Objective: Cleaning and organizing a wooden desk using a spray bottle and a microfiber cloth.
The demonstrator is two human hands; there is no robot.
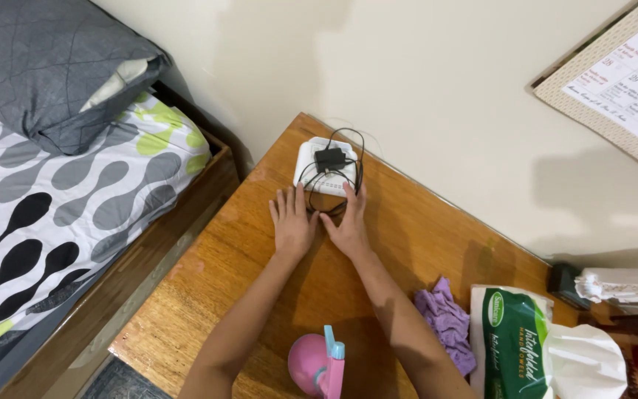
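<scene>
Wooden table [407, 229] stands against a cream wall, beside a bed. At its far corner lies a white power strip [320, 168], long axis running along the wall edge, with a black cable [354, 159] looped over it. Left hand [293, 222] and right hand [346, 225] rest flat, fingers spread, touching its near side.

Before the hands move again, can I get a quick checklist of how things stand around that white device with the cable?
1. Left hand flat on the wooden table beside the device: ok.
2. Right hand touching the white device: ok.
3. Black cable and adapter lying on the device: ok.
4. Cable plugged in anywhere: cannot tell.
5. Device well clear of the table edge: not ok, it sits at the far corner.
6. Pink spray bottle apart from both hands: ok.
</scene>
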